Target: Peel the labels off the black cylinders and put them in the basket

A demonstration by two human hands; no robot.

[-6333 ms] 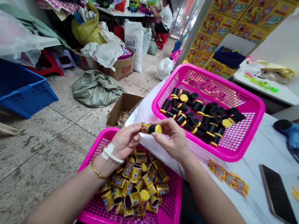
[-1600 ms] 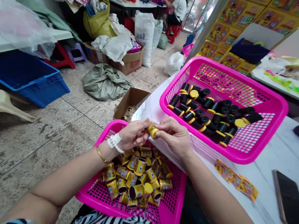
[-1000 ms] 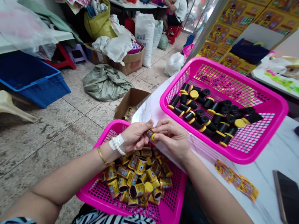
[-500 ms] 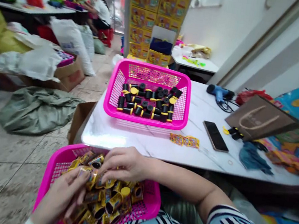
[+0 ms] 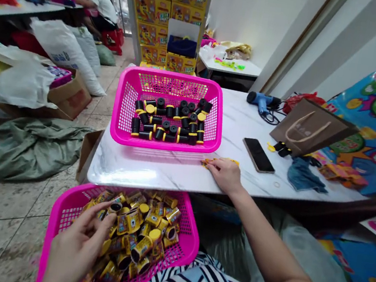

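Over the left side of the lower pink basket [image 5: 194,236] is my left hand [image 5: 83,241], its thumb and fingers apart and nothing visible between them. That basket holds several small cylinders [image 5: 141,248] in yellow printed wraps. My right hand [image 5: 225,172] reaches onto the white table, its fingertips pressed on the yellow printed wrappers [image 5: 232,161], which it mostly covers. On the table, left of that hand, stands the upper pink basket [image 5: 162,146], with several black cylinders with yellow ends [image 5: 135,126] inside.
A phone [image 5: 258,155], a blue heat gun [image 5: 263,103] and a brown paper bag [image 5: 308,128] lie or stand at the table's right. Stacked yellow boxes [image 5: 153,8] rise behind the basket. A person [image 5: 100,3] sits at the far left. Sacks stand on the floor.
My right hand has left the lower basket and moved up and right to the wrappers on the table. My left hand has opened over the lower basket. The view has shifted right.
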